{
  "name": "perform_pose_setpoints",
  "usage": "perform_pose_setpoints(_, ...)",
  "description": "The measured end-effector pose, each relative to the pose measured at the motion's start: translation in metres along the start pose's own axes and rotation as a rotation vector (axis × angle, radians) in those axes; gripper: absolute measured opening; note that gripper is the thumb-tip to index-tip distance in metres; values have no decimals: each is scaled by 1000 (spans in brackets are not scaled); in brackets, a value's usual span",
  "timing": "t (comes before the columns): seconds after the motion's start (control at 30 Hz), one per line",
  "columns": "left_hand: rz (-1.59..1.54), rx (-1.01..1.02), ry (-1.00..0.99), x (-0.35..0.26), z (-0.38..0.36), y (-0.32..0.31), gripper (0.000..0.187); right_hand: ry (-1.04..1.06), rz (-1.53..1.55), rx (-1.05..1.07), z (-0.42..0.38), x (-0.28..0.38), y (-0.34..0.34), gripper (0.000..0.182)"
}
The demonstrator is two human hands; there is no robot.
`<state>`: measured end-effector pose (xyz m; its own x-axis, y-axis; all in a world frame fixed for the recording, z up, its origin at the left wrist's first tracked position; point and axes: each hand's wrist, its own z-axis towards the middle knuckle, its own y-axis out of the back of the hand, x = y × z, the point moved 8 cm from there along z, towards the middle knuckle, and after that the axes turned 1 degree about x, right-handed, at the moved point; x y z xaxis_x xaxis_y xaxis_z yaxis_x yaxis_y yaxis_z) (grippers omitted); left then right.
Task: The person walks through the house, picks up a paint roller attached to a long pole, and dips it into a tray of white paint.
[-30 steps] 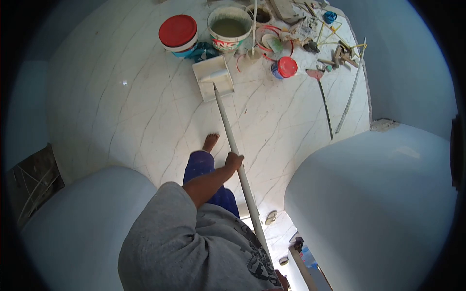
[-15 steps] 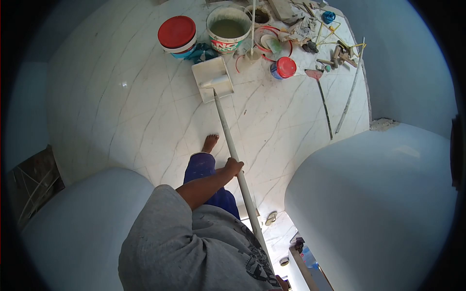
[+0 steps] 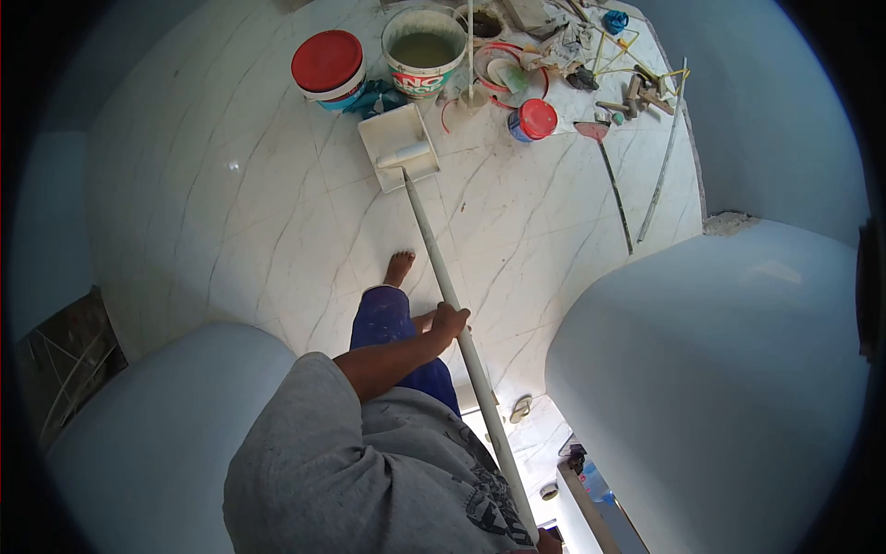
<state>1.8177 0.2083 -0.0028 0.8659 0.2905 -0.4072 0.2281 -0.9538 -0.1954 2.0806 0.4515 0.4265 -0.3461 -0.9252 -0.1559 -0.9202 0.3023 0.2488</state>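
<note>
My left hand [image 3: 449, 323] is closed around the long pale pole of a paint roller [image 3: 480, 388]. The pole runs from the lower right up to the roller sleeve [image 3: 403, 154], which lies in a white paint tray [image 3: 376, 138] on the floor. At the bottom edge, my right hand [image 3: 549, 541] shows only in part, wrapped at the lower end of the pole beside my grey shirt.
Beyond the tray stand a red-lidded bucket [image 3: 327, 61], an open bucket of murky liquid [image 3: 424, 52] and a small red-lidded tub [image 3: 532, 120]. A scraper with a long handle [image 3: 611, 180] and debris lie right. Curved pale walls [image 3: 701, 369] flank me.
My left hand and the pole have shifted slightly down and right in view, while the floor items sit slightly further left and up. The roller sleeve stays in the tray.
</note>
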Motion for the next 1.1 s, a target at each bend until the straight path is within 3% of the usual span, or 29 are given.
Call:
perform_pose_setpoints(0.1,-10,65,62,19,-11,-14,30,-16,-13,3,-9,-6,-1,54)
perform_pose_setpoints(0.2,88,2,-62,20,-17,-16,30,-110,41,80,-17,-4,6,59)
perform_pose_setpoints(0.27,84,-5,-43,25,-17,-19,30,-185,84,140,-22,-6,7,63)
perform_pose_setpoints(0.37,89,-20,-14,32,-14,-19,31,-130,-2,77,-15,-33,-14,64)
perform_pose_setpoints(0.5,52,-38,-43,22,-12,-15,32,-122,15,62,-9,3,14,52)
perform_pose_setpoints(0.6,99,-34,-24,35,38,0,30,-145,25,49,0,39,39,43)
perform_pose_setpoints(0.73,126,-115,-62,-4,37,16,31,-189,73,53,-1,67,56,32)
perform_pose_setpoints(0.8,80,-130,-77,-16,26,12,32,-203,91,68,-12,70,60,28)
perform_pose_setpoints(0.83,27,-13,-18,-20,9,4,33,-22,-96,-22,-16,65,57,26)
perform_pose_setpoints(0.9,-36,76,12,-8,-9,-7,33,-69,-23,-5,-20,39,45,25)
perform_pose_setpoints(1.1,9,38,5,12,3,-13,33,-94,70,-66,-19,32,45,25)
